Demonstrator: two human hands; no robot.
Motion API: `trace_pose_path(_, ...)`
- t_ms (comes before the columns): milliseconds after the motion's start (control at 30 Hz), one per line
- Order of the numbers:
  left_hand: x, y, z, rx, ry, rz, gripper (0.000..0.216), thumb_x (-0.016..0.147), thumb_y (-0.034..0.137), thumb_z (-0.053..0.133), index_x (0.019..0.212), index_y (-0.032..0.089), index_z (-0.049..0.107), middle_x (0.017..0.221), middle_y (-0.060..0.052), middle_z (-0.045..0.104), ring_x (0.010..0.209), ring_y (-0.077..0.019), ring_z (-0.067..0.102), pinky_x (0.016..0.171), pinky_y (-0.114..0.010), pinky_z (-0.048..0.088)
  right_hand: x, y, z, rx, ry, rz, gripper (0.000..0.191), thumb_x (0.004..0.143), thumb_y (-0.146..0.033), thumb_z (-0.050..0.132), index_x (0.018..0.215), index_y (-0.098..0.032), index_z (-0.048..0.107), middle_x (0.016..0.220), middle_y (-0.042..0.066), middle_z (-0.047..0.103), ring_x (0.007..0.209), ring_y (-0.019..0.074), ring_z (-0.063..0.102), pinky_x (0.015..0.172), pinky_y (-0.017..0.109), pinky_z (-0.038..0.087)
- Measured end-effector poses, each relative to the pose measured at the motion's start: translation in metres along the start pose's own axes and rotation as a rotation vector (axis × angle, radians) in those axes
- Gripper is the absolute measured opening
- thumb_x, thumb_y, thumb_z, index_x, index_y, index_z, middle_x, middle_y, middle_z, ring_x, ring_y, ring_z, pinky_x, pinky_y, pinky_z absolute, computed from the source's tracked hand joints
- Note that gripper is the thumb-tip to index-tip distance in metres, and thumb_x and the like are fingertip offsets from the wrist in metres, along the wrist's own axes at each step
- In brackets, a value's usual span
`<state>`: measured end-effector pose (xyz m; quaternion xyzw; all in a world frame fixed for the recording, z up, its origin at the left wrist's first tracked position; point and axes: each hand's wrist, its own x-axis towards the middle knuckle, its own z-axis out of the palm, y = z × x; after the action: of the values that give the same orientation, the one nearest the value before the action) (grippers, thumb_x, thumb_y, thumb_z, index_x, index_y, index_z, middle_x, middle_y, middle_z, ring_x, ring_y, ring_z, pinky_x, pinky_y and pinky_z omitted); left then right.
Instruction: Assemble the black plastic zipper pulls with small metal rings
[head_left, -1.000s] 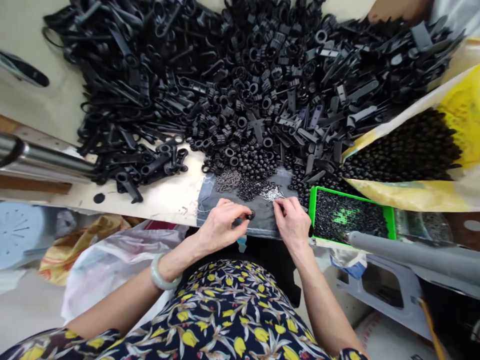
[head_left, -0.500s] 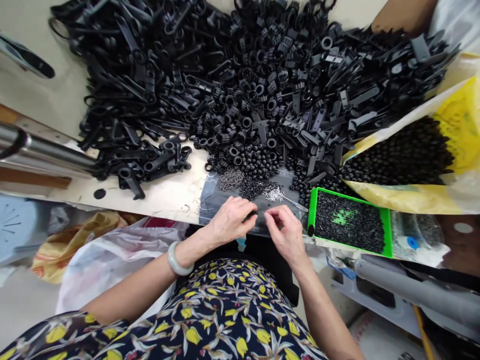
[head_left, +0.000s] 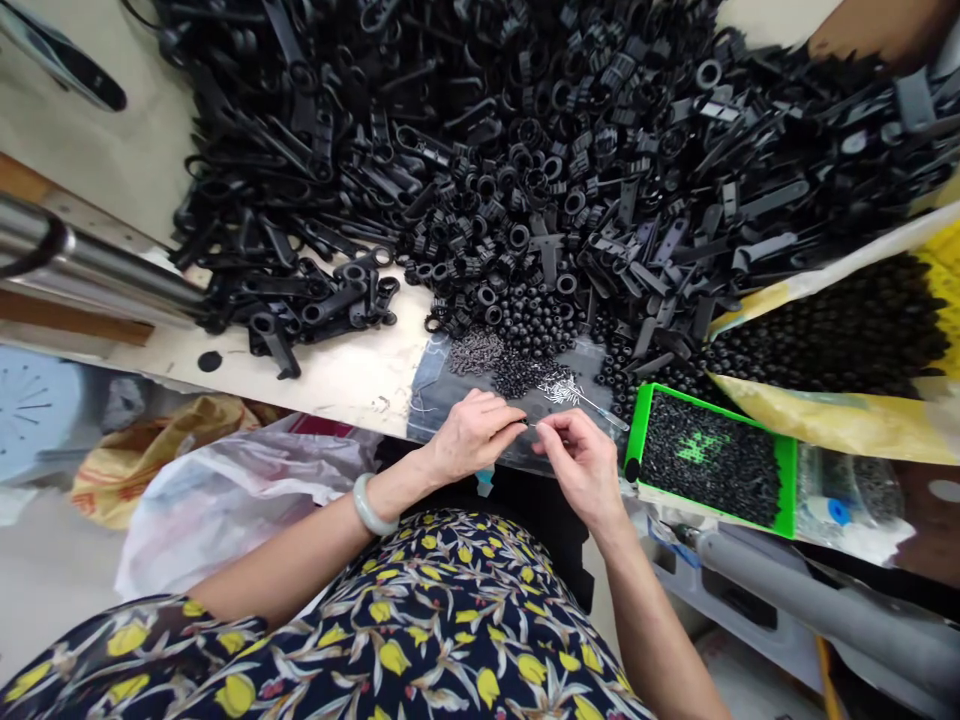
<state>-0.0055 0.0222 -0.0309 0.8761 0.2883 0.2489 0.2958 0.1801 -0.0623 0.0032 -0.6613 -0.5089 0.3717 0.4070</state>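
My left hand (head_left: 474, 436), a pale bangle on its wrist, is closed in a pinch on a small black plastic part (head_left: 523, 422). Most of that part is covered by the fingers. Close beside it, my right hand (head_left: 583, 458) pinches with thumb and forefinger at the part's right end; whatever is between those fingertips is too small to make out. Both hands are over the front edge of a dark grey mat (head_left: 431, 402). Just beyond them on the mat lie silvery metal pins (head_left: 562, 388), small grey pieces (head_left: 476, 353) and round black beads (head_left: 536, 318).
A huge heap of black plastic clips and rings (head_left: 450, 150) covers the back of the table. A green tray (head_left: 640, 428) of tiny black pieces stands at right, below a yellow bag (head_left: 847, 405) of black beads. A metal tube (head_left: 112, 265) juts in from the left.
My hands have come together, and the right fingertips now meet the black part in my left hand. The whole view has shifted slightly.
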Motion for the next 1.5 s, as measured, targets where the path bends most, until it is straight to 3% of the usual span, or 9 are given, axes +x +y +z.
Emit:
trace_pose_path(667, -0.004, -0.002, 0.002, 0.049, 0.028, 0.054, 0.027, 0.108, 0.03, 0.05, 0.107, 0.015, 0.073, 0.087, -0.005, 0.07, 0.085, -0.0202, 0.059, 0.08, -0.036, 0.042, -0.003, -0.002, 0.005, -0.008, 0.005, 0.082, 0.024, 0.099, -0.044, 0.067, 0.091, -0.022, 0.071, 0.091, 0.002, 0.066, 0.071, 0.0155, 0.073, 0.064, 0.027, 0.059)
trace_pose_path(1000, -0.006, -0.004, 0.005, 0.059, 0.062, 0.081, 0.025, 0.107, 0.028, 0.051, 0.107, 0.016, 0.072, 0.083, -0.004, 0.067, 0.084, -0.0203, 0.056, 0.078, -0.036, 0.04, 0.004, -0.008, 0.009, -0.327, 0.017, -0.076, 0.022, 0.099, -0.038, 0.068, 0.085, -0.022, 0.07, 0.081, 0.001, 0.068, 0.066, 0.0143, 0.064, 0.065, 0.027, 0.053)
trace_pose_path(1167, -0.004, -0.001, 0.004, 0.056, 0.082, 0.075, 0.023, 0.106, 0.029, 0.053, 0.106, 0.015, 0.071, 0.087, -0.005, 0.069, 0.084, -0.02, 0.057, 0.08, -0.036, 0.041, -0.037, -0.012, -0.009, -0.179, 0.067, 0.015, 0.02, 0.099, -0.038, 0.068, 0.087, -0.023, 0.072, 0.081, 0.0, 0.067, 0.068, 0.0149, 0.065, 0.061, 0.026, 0.051)
trace_pose_path(1267, -0.004, 0.0, 0.005, 0.043, 0.092, 0.055, 0.022, 0.106, 0.029, 0.054, 0.105, 0.015, 0.071, 0.09, -0.006, 0.07, 0.086, -0.0204, 0.058, 0.082, -0.037, 0.042, -0.094, 0.0, -0.035, -0.252, 0.205, -0.042, 0.025, 0.097, -0.033, 0.07, 0.075, -0.022, 0.069, 0.073, 0.0, 0.065, 0.066, 0.0152, 0.061, 0.064, 0.028, 0.047)
trace_pose_path(1400, -0.005, 0.0, 0.007, 0.024, 0.1, 0.041, 0.024, 0.105, 0.029, 0.054, 0.116, 0.014, 0.07, 0.095, -0.008, 0.072, 0.089, -0.0215, 0.059, 0.083, -0.038, 0.042, -0.157, 0.031, -0.08, -0.234, 0.66, 0.1, 0.038, 0.096, -0.045, 0.068, 0.067, -0.02, 0.063, 0.067, 0.0, 0.059, 0.059, 0.0153, 0.053, 0.055, 0.028, 0.04)
trace_pose_path(1500, -0.006, -0.001, 0.007, 0.022, 0.111, 0.054, 0.028, 0.106, 0.028, 0.054, 0.124, 0.014, 0.069, 0.093, -0.007, 0.07, 0.088, -0.0215, 0.059, 0.081, -0.038, 0.041, -0.161, 0.044, -0.105, -0.155, 0.803, 0.135, 0.041, 0.081, -0.058, 0.08, 0.092, -0.019, 0.071, 0.085, 0.003, 0.069, 0.075, 0.0217, 0.065, 0.067, 0.033, 0.051)
